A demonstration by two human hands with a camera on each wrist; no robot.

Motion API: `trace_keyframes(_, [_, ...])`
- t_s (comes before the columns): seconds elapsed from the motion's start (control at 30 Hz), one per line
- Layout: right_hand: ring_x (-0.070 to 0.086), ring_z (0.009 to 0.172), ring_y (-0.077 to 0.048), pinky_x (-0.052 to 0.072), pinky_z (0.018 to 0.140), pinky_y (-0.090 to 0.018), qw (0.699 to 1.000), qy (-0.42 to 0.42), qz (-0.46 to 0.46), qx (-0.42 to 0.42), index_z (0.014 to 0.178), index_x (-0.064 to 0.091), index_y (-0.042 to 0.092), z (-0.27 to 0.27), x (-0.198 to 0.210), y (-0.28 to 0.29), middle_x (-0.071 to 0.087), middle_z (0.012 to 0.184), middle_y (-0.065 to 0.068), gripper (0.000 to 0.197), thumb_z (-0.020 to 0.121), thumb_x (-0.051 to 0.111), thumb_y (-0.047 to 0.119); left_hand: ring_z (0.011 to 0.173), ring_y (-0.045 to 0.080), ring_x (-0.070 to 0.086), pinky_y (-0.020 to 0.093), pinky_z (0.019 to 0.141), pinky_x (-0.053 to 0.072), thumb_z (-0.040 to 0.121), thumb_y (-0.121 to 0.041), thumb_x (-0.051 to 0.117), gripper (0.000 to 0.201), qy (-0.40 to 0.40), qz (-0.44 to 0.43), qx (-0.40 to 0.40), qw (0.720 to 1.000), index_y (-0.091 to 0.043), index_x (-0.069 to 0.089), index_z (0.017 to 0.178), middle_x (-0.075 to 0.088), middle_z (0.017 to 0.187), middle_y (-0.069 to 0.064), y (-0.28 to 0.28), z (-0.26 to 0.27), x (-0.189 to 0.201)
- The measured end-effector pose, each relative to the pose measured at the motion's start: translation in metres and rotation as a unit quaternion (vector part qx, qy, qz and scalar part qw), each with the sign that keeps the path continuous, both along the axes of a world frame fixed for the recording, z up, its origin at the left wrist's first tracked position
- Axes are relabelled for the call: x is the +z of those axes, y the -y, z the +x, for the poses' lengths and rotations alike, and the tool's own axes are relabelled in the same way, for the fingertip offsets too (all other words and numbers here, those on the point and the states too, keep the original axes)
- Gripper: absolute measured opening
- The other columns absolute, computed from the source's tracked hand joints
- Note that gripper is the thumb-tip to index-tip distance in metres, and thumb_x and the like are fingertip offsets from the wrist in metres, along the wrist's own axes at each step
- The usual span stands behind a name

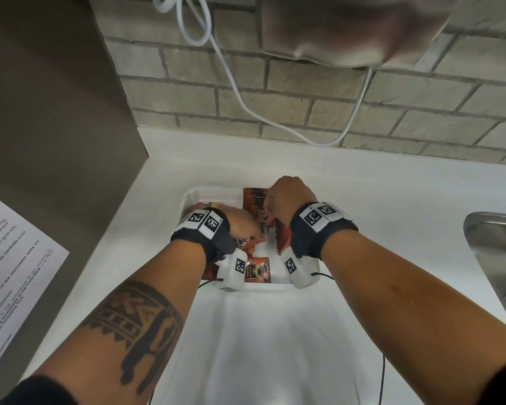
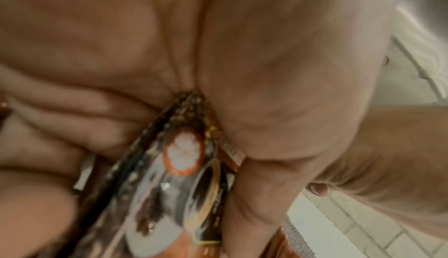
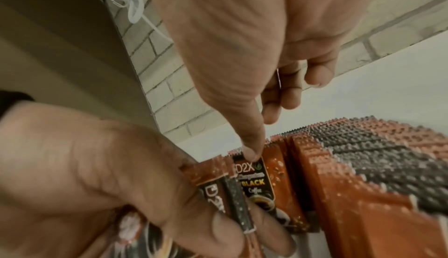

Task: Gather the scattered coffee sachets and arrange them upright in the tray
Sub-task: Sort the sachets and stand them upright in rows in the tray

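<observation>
A white tray (image 1: 214,194) sits on the white counter and holds orange and black coffee sachets. A row of sachets (image 1: 256,200) (image 3: 363,156) stands upright at its far right. Another sachet (image 1: 257,270) lies flat near the front rim. My left hand (image 1: 251,232) (image 3: 145,176) pinches a small bunch of sachets (image 2: 189,156) (image 3: 218,185) between thumb and fingers, just left of the row. My right hand (image 1: 287,200) (image 3: 264,128) hovers over the row with its fingers curled. Its thumb tip (image 3: 252,155) touches the top edge of a "D2X Black Coffee" sachet (image 3: 257,181).
A steel sink (image 1: 497,258) is set into the counter at the right. A white cable (image 1: 237,83) hangs down the brick wall behind the tray. A brown panel (image 1: 56,112) with a printed sheet (image 1: 12,273) closes off the left side.
</observation>
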State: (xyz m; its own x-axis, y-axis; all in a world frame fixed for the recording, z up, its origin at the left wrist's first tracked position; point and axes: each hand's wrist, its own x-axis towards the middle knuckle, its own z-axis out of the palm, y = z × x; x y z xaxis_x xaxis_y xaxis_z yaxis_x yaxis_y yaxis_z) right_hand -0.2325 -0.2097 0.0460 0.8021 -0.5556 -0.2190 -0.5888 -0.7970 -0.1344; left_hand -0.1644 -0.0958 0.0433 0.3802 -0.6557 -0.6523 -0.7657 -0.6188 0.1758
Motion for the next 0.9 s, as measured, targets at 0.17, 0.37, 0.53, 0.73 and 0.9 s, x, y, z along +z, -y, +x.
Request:
trace_keyframes(0.17, [0.052, 0.076, -0.021, 0.041, 0.064, -0.03, 1.0, 0.001, 0.002, -0.009, 0.061, 0.046, 0.016, 0.004, -0.005, 0.003, 0.045, 0.069, 0.002, 0.027, 0.087, 0.056, 0.018, 0.113, 0.024, 0.053, 0.03, 0.09, 0.038, 0.102, -0.048, 0.047, 0.051, -0.012, 0.004, -0.013, 1.0, -0.012, 0.058, 0.135, 0.059, 0.134, 0.009, 0.002, -0.002, 0.001])
trace_keyframes(0.37, [0.062, 0.086, -0.02, 0.054, 0.074, -0.031, 1.0, 0.005, 0.014, 0.014, 0.09, 0.075, 0.019, 0.005, -0.01, 0.006, 0.069, 0.094, 0.002, 0.017, 0.085, 0.059, 0.019, 0.108, 0.022, 0.057, 0.032, 0.093, 0.042, 0.098, -0.057, 0.049, 0.053, -0.034, 0.0, 0.006, 0.999, -0.015, 0.063, 0.127, 0.065, 0.125, 0.007, 0.007, 0.003, -0.006])
trace_keyframes(0.53, [0.065, 0.089, -0.021, 0.058, 0.08, -0.036, 0.999, 0.019, 0.031, 0.006, 0.088, 0.075, 0.019, 0.003, -0.008, 0.008, 0.07, 0.094, 0.002, 0.014, 0.082, 0.062, 0.018, 0.104, 0.019, 0.054, 0.031, 0.093, 0.04, 0.098, -0.057, 0.049, 0.053, -0.041, -0.003, 0.005, 0.999, -0.016, 0.063, 0.128, 0.064, 0.124, 0.005, 0.008, 0.006, -0.009])
trace_keyframes(0.73, [0.064, 0.094, -0.021, 0.057, 0.085, -0.038, 0.999, 0.031, 0.042, 0.013, 0.091, 0.075, 0.016, -0.004, 0.002, 0.011, 0.07, 0.098, 0.001, 0.016, 0.085, 0.06, 0.018, 0.118, 0.022, 0.054, 0.031, 0.099, 0.036, 0.099, -0.055, 0.048, 0.053, -0.049, -0.01, 0.004, 0.999, -0.017, 0.06, 0.134, 0.06, 0.135, 0.006, 0.006, 0.005, -0.006])
trace_keyframes(0.9, [0.065, 0.089, -0.02, 0.058, 0.083, -0.039, 0.998, 0.039, 0.053, 0.009, 0.084, 0.076, 0.014, -0.009, 0.011, 0.014, 0.072, 0.093, 0.0, 0.019, 0.083, 0.057, 0.013, 0.114, 0.022, 0.053, 0.032, 0.1, 0.036, 0.099, -0.053, 0.049, 0.053, -0.043, -0.012, 0.003, 0.999, -0.014, 0.061, 0.132, 0.061, 0.134, 0.008, 0.004, 0.005, -0.003])
